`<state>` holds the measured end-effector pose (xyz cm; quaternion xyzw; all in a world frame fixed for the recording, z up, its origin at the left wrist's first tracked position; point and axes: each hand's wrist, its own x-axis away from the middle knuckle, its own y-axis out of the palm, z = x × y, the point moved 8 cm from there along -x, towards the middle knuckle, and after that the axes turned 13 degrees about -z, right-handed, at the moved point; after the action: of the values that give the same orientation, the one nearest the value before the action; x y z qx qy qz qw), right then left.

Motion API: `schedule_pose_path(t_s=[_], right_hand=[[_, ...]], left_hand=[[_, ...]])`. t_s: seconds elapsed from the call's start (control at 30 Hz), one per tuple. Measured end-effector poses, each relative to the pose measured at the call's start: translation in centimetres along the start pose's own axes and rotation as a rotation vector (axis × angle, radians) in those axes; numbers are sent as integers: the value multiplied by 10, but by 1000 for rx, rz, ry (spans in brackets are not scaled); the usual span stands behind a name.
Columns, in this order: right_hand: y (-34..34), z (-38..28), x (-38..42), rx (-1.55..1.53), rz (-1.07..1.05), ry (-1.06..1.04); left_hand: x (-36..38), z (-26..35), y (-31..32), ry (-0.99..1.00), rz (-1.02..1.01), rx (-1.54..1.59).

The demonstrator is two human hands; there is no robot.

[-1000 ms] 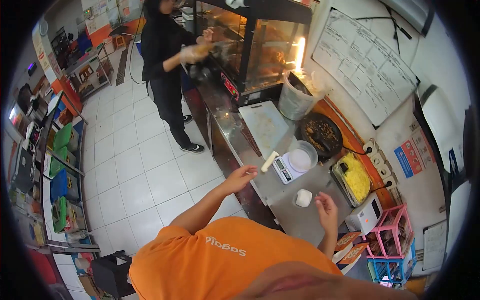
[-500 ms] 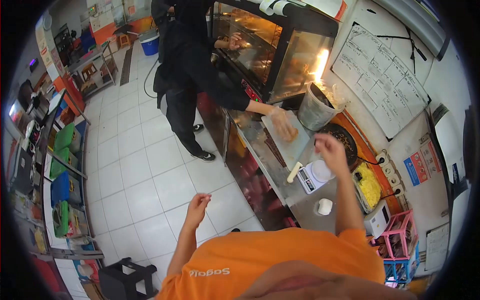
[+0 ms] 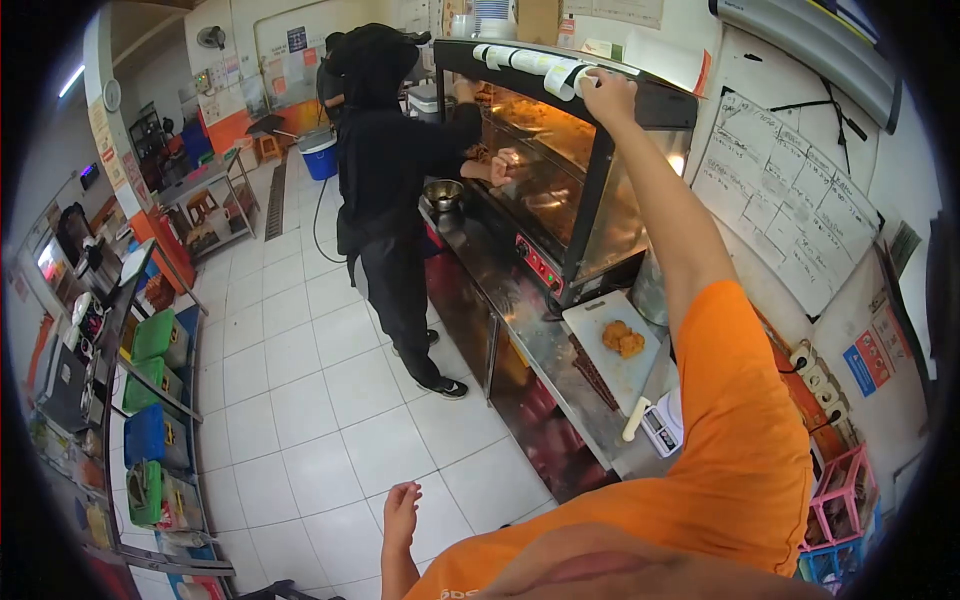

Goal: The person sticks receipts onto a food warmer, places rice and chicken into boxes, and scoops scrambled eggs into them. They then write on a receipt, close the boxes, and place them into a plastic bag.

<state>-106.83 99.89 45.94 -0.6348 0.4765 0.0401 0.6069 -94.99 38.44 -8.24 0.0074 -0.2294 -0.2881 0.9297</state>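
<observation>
My right hand (image 3: 607,97) is raised to the top front edge of the lit display cabinet (image 3: 570,263), its fingers closed at the end of a row of white paper slips (image 3: 525,60). My left hand (image 3: 401,512) hangs low over the tiled floor, fingers curled, and whether it holds anything is hard to see. Below the cabinet, a piece of fried food (image 3: 623,339) lies on a white cutting board (image 3: 603,320). A knife with a pale handle (image 3: 634,420) and a white digital scale (image 3: 662,428) are beside the board.
A co-worker in black (image 3: 385,200) stands at the cabinet's left, hands near its front. A metal bowl (image 3: 443,194) sits on the counter (image 3: 505,290). On the right wall hangs a whiteboard (image 3: 790,200). Shelves with green and blue bins (image 3: 155,385) line the left side.
My right hand has risen from above the scale to the paper slips. The co-worker's hand has left the board, uncovering the fried food. The view has shifted toward the cabinet.
</observation>
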Motion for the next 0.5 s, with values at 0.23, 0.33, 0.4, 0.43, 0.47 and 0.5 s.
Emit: schedule_pose_path(t_s=[0.23, 0.33, 0.4, 0.43, 0.47, 0.5], right_hand=[[-13, -21, -13, -135, 126, -16], [-60, -25, 33, -345, 356, -213], [-72, -26, 67, -625, 29, -247], [-79, -27, 85, -856, -49, -377], [-90, -22, 105, -1077, -129, -498], [-110, -20, 130, -1134, -193, -534]], left_hand=[[-29, 42, 37, 73, -76, -41], [-32, 46, 63, 75, -144, -40], [-35, 47, 75, 72, -170, -68], [-37, 48, 83, 58, -187, -81], [-38, 47, 94, 35, -213, -97], [-42, 48, 105, 28, -235, -109]])
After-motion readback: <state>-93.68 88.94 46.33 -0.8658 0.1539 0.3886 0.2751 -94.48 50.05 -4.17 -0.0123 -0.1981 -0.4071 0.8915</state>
